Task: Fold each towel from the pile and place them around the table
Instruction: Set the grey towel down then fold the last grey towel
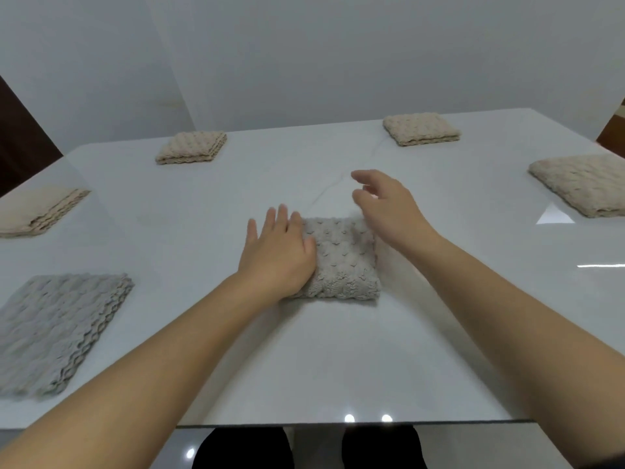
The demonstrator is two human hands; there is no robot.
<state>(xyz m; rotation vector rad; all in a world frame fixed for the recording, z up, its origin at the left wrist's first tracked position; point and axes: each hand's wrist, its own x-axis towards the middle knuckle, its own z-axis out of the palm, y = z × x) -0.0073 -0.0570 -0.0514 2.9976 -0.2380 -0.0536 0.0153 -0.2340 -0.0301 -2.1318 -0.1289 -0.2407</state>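
Left grip (277, 252) flat, fingers straight, pressing down on the left part of the folded grey towel (341, 262), closed round nothing. Right grip (385, 211) loose, fingers spread, empty, over the towel's upper right corner; contact unclear. Towel sits centre frame on the white surface (304, 360). Already laid out: upper-left beige towel (191, 148), upper-right beige towel (421, 130), right-edge beige towel (581, 184), left-edge beige towel (37, 211), lower-left grey towel (57, 330). No pile in view. Risks: thick fabric likely springs open once pressure lifts; the glossy surface lets it slide under a sideways push; a one-sided pickup could spill layers.
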